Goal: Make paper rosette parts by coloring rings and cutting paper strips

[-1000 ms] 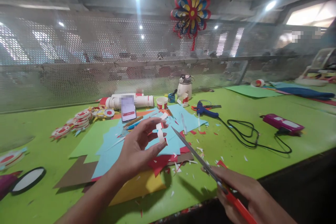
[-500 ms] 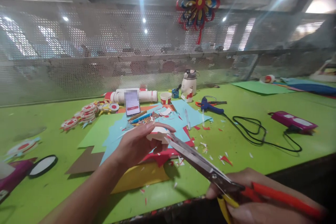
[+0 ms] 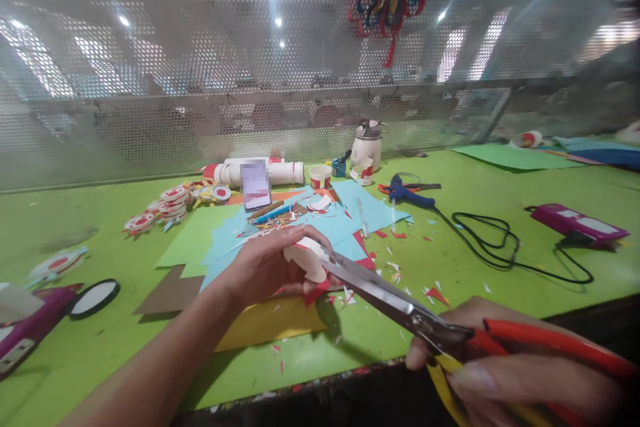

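Note:
My left hand [image 3: 273, 260] is closed around a small white piece of paper or cup [image 3: 306, 259] with a curved, notched edge. In my right hand [image 3: 490, 367] is a pair of scissors [image 3: 395, 300] with red and yellow handles, fingers wrapped through the loops. The blade tips meet the right edge of the white piece; whether they are around it or only against it I cannot tell. Beneath the hands lie blue sheets [image 3: 345, 233], a yellow sheet [image 3: 273, 323] and red and white scraps [image 3: 437, 295].
A phone [image 3: 257, 190] leans against white paper cups [image 3: 285, 173]. Finished-looking red and white discs [image 3: 173, 203] are piled at left. A blue glue gun [image 3: 410, 193] trails a black cord to a purple power strip [image 3: 577, 223]. A bottle [image 3: 367, 147] stands at the back.
The white piece has turned in my left hand, showing more of its pale face. My right hand and the scissors have shifted slightly right. The whole view has moved a little.

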`<state>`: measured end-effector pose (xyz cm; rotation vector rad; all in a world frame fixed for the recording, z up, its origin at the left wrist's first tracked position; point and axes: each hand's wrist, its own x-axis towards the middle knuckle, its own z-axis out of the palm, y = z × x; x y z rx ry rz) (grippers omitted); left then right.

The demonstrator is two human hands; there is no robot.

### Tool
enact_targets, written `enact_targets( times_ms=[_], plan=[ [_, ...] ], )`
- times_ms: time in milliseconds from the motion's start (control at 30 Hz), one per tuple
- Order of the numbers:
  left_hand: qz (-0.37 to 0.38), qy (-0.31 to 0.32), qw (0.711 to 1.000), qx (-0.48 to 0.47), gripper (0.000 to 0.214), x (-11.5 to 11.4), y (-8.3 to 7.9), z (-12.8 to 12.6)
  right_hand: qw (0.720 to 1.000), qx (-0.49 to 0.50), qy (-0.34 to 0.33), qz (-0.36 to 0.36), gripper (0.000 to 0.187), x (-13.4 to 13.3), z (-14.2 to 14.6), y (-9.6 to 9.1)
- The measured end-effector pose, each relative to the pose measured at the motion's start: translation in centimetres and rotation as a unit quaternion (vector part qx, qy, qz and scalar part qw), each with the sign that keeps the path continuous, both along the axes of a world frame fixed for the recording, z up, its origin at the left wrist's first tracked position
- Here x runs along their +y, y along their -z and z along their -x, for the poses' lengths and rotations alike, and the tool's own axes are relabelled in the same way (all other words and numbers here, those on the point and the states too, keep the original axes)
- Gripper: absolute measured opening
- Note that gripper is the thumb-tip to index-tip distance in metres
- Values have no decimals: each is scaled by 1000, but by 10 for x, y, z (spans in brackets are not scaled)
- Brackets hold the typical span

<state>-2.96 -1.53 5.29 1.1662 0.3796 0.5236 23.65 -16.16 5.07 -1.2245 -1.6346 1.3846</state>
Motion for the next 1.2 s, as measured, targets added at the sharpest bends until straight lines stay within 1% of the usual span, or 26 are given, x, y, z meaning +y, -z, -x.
enact_targets(
  times_ms=[67, 100, 133, 200, 333, 433, 533, 633, 767, 933, 1100, 1200],
  plan=[
    [7, 3, 1000, 4, 31, 0, 0, 0, 987, 102, -19, 121, 42, 2, 0, 6],
    [10, 9, 1000, 5, 32, 0, -1, 0, 978, 134, -16, 158, 43, 2, 0, 9],
    [13, 16, 1000, 4, 32, 0, -1, -1, 975, 144, -6, 167, 43, 3, -1, 12],
    [16, 26, 1000, -1, 33, 1, -1, -1, 976, 141, -10, 168, 43, 4, -4, 15],
    [30, 21, 999, 9, 34, 2, 1, -1, 970, 137, -77, 186, 43, 12, -10, 14],
    [36, 8, 999, 20, 33, 3, 4, -1, 956, 158, -128, 211, 41, 20, -11, 11],
    [22, -7, 999, 28, 34, 5, 6, -1, 938, 208, -150, 235, 38, 23, -8, 7],
    [11, -25, 999, 35, 33, 5, 5, 0, 922, 235, -163, 261, 39, 22, -7, 6],
    [-1, -34, 999, 22, 31, 5, 5, 1, 922, 241, -153, 263, 38, 18, -6, 7],
    [-7, -38, 999, 10, 32, 3, 4, -1, 930, 245, -147, 232, 39, 13, -4, 13],
    [-9, -27, 1000, -8, 31, 3, 4, -2, 944, 234, -131, 191, 35, 13, 0, 17],
    [-8, -26, 1000, -11, 31, 3, 6, -2, 959, 199, -113, 165, 41, 10, 0, 21]
  ],
)
